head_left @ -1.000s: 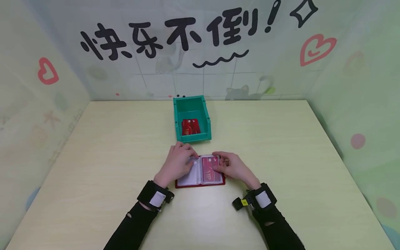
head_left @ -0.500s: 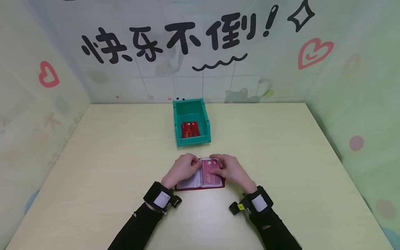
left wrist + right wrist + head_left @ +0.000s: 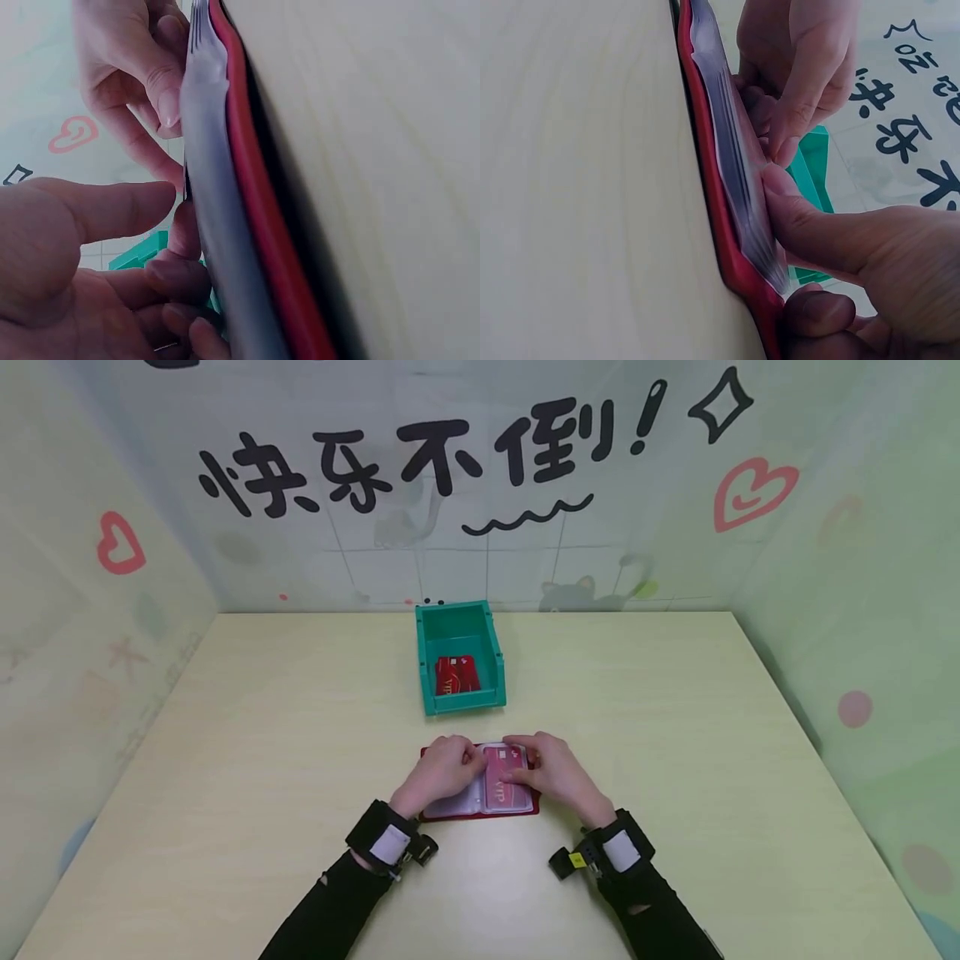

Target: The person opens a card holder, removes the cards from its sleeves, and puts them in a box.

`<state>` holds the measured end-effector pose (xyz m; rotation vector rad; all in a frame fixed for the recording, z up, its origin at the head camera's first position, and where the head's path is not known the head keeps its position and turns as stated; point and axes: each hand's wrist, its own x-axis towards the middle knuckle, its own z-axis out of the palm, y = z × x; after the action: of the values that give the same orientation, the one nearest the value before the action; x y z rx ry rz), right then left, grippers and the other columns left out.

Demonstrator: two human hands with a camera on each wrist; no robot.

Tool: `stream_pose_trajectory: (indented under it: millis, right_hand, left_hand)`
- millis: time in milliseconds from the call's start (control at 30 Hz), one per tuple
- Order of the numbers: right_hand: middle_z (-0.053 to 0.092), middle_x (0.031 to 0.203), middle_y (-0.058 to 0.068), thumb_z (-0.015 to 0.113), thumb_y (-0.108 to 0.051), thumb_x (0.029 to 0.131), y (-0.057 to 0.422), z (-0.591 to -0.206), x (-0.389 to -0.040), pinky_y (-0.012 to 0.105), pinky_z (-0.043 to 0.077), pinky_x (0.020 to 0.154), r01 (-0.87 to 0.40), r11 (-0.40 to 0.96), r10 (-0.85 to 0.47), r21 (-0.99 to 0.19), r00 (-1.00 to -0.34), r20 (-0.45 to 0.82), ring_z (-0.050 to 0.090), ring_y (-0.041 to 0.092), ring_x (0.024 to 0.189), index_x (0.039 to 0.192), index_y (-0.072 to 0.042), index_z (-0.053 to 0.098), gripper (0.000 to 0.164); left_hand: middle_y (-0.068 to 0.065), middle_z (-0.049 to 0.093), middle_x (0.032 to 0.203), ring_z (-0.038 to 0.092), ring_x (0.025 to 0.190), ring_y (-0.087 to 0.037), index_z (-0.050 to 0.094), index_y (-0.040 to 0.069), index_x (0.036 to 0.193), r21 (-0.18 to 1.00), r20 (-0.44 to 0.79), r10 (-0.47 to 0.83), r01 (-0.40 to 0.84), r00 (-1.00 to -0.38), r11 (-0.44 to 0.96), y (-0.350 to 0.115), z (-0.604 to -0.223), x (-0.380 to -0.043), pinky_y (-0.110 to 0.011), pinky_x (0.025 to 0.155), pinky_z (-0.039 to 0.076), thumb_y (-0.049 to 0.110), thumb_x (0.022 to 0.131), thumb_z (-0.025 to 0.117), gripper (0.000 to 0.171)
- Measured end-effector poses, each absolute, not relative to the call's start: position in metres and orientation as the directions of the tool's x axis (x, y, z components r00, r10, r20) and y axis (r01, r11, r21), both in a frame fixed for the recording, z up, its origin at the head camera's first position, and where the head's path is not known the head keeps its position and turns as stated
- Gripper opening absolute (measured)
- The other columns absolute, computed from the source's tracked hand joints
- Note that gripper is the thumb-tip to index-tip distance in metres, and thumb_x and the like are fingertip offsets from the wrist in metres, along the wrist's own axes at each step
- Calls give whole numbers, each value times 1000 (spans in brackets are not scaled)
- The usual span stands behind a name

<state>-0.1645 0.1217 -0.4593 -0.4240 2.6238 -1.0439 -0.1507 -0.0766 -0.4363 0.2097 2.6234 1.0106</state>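
A red-covered card holder lies open on the table, its clear sleeves facing up. In its right sleeve shows a red card with VIP lettering. My left hand has its thumb and index fingertip close together at the sleeve's edge, beside the card's upper left. My right hand grips the holder's right side, the thumb pressing on the sleeve over the card and the other fingers along the outer edge. Seen edge-on in the right wrist view are the stacked clear sleeves.
A teal bin stands just behind the holder, with red cards lying inside it. Printed cloth walls bound the pale wooden table at the back and sides.
My left hand has come down and right from the holder's top edge to the card's left side. The right thumb has shifted slightly left over the card. The view has tilted up a little.
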Motion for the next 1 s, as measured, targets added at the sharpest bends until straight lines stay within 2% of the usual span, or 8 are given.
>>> stream_pose_trajectory:
  millis: [133, 267, 433, 800, 1000]
  right_hand:
    - [51, 82, 5, 82, -20, 84, 122, -458, -164, 23, 36, 62, -164, 693, -375, -702, -914, -156, 47, 16, 82, 134, -10, 65, 54]
    - [50, 81, 6, 81, -19, 85, 124, -457, -165, 22, 34, 62, -180, 687, -395, -704, -906, -154, 46, 16, 80, 135, -10, 64, 54]
    - [51, 80, 7, 80, -16, 85, 126, -457, -167, 22, 34, 62, -193, 679, -419, -709, -894, -158, 45, 16, 79, 136, -9, 63, 54]
    - [49, 82, 5, 80, -20, 86, 134, -456, -171, 22, 34, 64, -215, 665, -480, -716, -856, -189, 46, 16, 83, 140, -9, 59, 59]
    - [55, 87, 6, 79, -19, 87, 139, -456, -174, 21, 37, 64, -228, 651, -513, -724, -835, -198, 47, 15, 85, 142, -8, 57, 60]
  left_hand:
    - [-10, 53, 89, 45, 92, -24, 71, 5, 90, 587, -210, 229, 65, -950, 807, -73, -439, -148, -34, 76, 38, 23, 98, 64, 21]
    - [-12, 47, 102, 39, 101, -28, 73, 4, 97, 562, -194, 200, 59, -960, 825, -72, -443, -147, -39, 83, 34, 25, 97, 66, 23]
    - [-13, 47, 105, 39, 103, -28, 74, 2, 97, 571, -194, 198, 54, -961, 819, -73, -445, -149, -38, 84, 35, 25, 97, 67, 24]
    - [-14, 46, 108, 39, 106, -29, 75, 0, 100, 593, -203, 183, 28, -962, 805, -74, -446, -148, -38, 85, 36, 25, 97, 67, 26]
    - [-14, 46, 110, 39, 109, -29, 75, 1, 100, 609, -201, 167, 10, -965, 793, -75, -447, -149, -38, 86, 37, 25, 97, 67, 26]
